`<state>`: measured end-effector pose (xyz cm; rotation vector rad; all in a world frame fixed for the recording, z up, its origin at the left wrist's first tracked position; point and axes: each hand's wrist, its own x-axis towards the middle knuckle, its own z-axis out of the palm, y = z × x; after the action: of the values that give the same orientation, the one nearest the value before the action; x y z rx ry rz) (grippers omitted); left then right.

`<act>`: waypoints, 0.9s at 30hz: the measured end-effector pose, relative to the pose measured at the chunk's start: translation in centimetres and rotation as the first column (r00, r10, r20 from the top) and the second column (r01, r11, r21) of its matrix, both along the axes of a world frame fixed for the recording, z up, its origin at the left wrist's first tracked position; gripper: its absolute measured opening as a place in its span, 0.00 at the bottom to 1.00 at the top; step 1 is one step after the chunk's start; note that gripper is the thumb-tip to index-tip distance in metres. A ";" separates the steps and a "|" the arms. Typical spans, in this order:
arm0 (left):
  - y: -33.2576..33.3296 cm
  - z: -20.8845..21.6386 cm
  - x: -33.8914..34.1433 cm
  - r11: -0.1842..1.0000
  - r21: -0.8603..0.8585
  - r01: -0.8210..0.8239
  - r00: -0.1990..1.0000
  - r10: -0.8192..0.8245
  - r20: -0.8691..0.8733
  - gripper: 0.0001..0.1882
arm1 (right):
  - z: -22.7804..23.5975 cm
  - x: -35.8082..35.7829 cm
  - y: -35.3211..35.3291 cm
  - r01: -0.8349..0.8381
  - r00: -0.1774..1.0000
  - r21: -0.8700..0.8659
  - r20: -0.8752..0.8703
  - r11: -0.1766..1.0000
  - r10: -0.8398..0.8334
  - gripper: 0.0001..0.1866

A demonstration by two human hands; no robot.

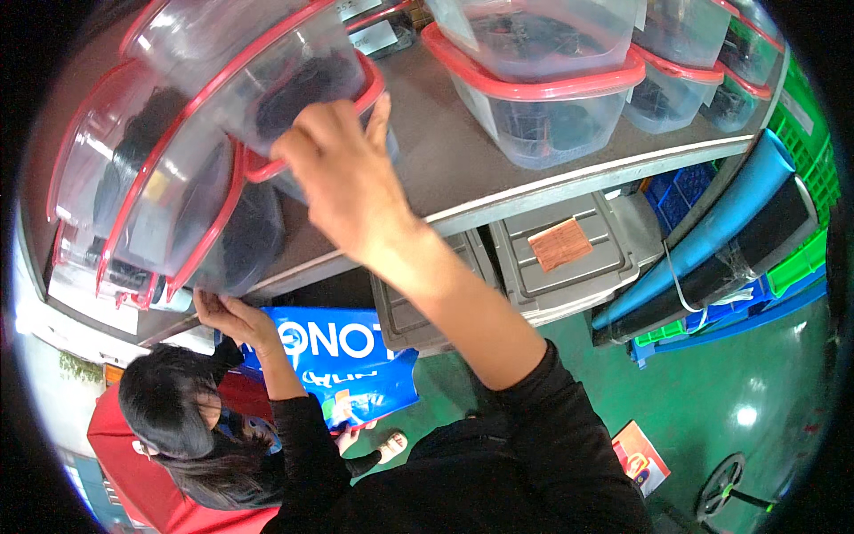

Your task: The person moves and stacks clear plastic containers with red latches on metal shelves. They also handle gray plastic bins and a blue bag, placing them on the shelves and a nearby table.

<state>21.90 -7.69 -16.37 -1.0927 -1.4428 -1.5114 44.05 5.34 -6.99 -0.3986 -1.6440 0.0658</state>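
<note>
On the left of the shelf stand several clear plastic containers (160, 200) with red rims and dark contents, stacked and looking tilted. Over the front of this stack, my right hand (342, 165) is closed at the red edge of a container (307, 93); motion blurs it slightly and its fingertips are partly hidden. Lower down, my left hand (236, 320) has its fingers bent against the bottom of a clear container (233, 245) at the shelf's front edge. Both arms reach up in black sleeves.
More red-lidded containers (551, 125) stand right on the shelf (427, 151). Below are grey lidded bins (569, 267) and blue and black rolls (712, 240). Another person (173, 400) is close at lower left, beside a blue printed sheet (347, 356). A wheel (721, 485) stands at lower right.
</note>
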 end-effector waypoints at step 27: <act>-0.8 0.4 0.3 0.987 -0.023 0.156 0.986 -0.157 -0.049 0.20 | 2.9 0.2 0.7 0.500 0.835 0.088 0.216 0.862 -0.506 0.15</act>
<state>22.21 -8.47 -15.94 -1.2732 -1.3658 -1.5690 44.28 6.08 -4.07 -0.8345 -1.7155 -0.4167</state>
